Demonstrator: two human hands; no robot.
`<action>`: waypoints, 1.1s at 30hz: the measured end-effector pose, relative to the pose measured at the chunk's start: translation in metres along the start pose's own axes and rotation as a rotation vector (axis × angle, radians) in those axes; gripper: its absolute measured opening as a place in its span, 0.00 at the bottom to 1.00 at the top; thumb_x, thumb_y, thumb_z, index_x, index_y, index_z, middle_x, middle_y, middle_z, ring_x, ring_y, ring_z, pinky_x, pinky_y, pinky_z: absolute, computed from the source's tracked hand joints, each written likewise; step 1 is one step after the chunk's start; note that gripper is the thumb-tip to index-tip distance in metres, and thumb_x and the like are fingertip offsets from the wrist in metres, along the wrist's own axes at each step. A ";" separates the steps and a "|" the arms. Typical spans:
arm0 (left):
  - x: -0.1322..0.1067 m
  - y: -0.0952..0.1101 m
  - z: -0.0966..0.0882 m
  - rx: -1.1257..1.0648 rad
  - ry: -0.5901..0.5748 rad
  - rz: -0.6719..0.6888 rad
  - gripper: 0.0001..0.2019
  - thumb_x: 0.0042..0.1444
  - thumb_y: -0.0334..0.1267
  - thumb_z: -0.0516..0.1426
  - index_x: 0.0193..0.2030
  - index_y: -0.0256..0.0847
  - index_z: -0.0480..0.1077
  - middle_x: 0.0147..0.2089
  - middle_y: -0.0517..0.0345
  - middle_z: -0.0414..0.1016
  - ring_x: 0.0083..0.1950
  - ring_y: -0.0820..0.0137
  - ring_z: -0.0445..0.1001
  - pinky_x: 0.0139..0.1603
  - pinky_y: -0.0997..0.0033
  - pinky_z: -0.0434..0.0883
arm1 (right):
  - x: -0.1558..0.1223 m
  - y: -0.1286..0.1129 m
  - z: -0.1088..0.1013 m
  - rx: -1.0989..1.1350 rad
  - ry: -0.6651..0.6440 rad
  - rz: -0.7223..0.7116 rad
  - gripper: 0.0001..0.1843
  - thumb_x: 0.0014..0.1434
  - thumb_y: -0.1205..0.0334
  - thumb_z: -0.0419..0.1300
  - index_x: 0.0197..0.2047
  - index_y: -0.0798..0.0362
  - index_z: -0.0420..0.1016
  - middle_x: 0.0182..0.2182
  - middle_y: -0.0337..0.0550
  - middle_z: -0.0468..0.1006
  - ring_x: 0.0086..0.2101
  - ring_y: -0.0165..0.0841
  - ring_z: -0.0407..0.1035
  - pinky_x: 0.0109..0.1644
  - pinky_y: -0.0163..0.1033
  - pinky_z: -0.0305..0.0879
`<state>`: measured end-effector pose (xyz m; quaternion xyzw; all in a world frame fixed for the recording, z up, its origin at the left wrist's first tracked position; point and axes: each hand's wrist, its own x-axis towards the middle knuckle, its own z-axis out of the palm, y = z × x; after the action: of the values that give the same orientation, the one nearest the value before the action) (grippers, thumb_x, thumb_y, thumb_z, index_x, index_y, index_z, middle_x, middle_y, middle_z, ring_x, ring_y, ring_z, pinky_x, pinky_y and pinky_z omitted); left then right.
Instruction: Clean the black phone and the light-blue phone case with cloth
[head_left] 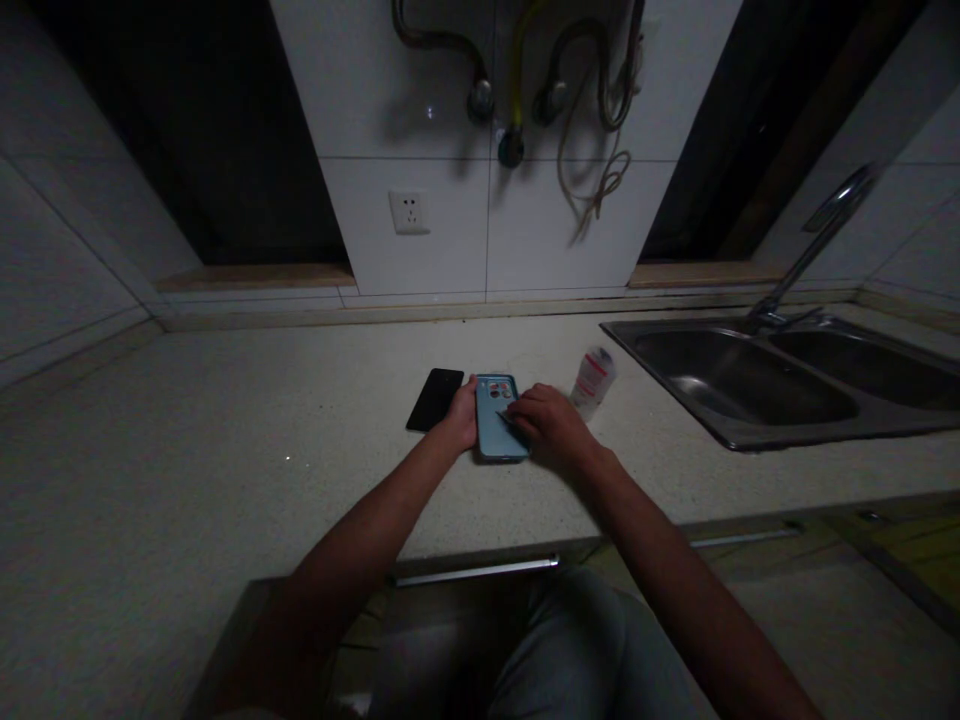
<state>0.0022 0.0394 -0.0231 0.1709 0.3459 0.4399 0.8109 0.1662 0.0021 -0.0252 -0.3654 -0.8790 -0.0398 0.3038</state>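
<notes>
Left hand is curling over the left edge of the blue phone, and from my remote feed I cannot tell whether it is gripping the phone or only resting on it. Right hand is clenching, its fingers closing on a thin dark sliver that is lying against the phone's right side, though the sliver is too small and dim for me to name. The phone is lying flat on the counter between both hands, its back facing up and its camera block showing near the top edge.

I'm seeing a black phone lying flat just beside the left hand, angled slightly and apparently not touching the blue one. A white bottle with a red label is standing just past the right hand, tilted in the wide lens.

Farther right, a double steel sink is sitting in the counter, with a faucet rising behind it. On the tiled wall ahead, I'm making out an outlet below several hanging hoses, one of them yellow. Below the counter's front edge, the person's lap is showing in grey trousers.
</notes>
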 end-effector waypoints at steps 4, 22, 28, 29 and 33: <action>-0.003 -0.003 0.001 0.119 -0.057 -0.063 0.25 0.67 0.49 0.43 0.40 0.32 0.73 0.27 0.47 0.76 0.30 0.61 0.76 0.41 0.60 0.73 | -0.001 0.004 0.005 0.007 0.087 0.138 0.12 0.61 0.71 0.55 0.41 0.53 0.79 0.35 0.50 0.78 0.37 0.39 0.68 0.42 0.42 0.64; -0.008 -0.012 -0.001 0.193 -0.220 -0.142 0.26 0.65 0.56 0.47 0.40 0.33 0.75 0.28 0.45 0.76 0.31 0.60 0.77 0.37 0.62 0.73 | 0.005 -0.009 0.014 0.428 0.277 0.196 0.14 0.63 0.65 0.56 0.51 0.49 0.77 0.46 0.46 0.81 0.45 0.37 0.75 0.51 0.46 0.69; -0.003 -0.011 -0.002 0.080 -0.170 -0.077 0.24 0.66 0.52 0.47 0.39 0.32 0.74 0.28 0.48 0.76 0.29 0.64 0.76 0.39 0.66 0.73 | 0.004 -0.019 0.005 0.511 0.095 0.032 0.13 0.60 0.66 0.57 0.46 0.52 0.78 0.38 0.44 0.82 0.37 0.33 0.74 0.44 0.39 0.67; -0.003 -0.011 -0.001 0.063 -0.158 -0.060 0.24 0.67 0.51 0.47 0.40 0.32 0.74 0.30 0.47 0.76 0.30 0.64 0.76 0.41 0.66 0.73 | 0.004 -0.021 0.004 0.533 0.049 -0.010 0.13 0.60 0.67 0.56 0.45 0.53 0.78 0.38 0.44 0.82 0.36 0.32 0.74 0.43 0.39 0.66; -0.005 -0.009 0.003 0.036 -0.131 -0.029 0.27 0.67 0.52 0.43 0.45 0.30 0.73 0.34 0.42 0.78 0.35 0.60 0.78 0.46 0.60 0.72 | 0.001 -0.026 0.002 0.586 -0.055 -0.113 0.10 0.58 0.67 0.55 0.37 0.54 0.79 0.30 0.40 0.80 0.31 0.30 0.71 0.42 0.37 0.65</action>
<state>0.0085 0.0302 -0.0242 0.2088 0.3025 0.4098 0.8348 0.1474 -0.0156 -0.0224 -0.2134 -0.8800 0.2087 0.3696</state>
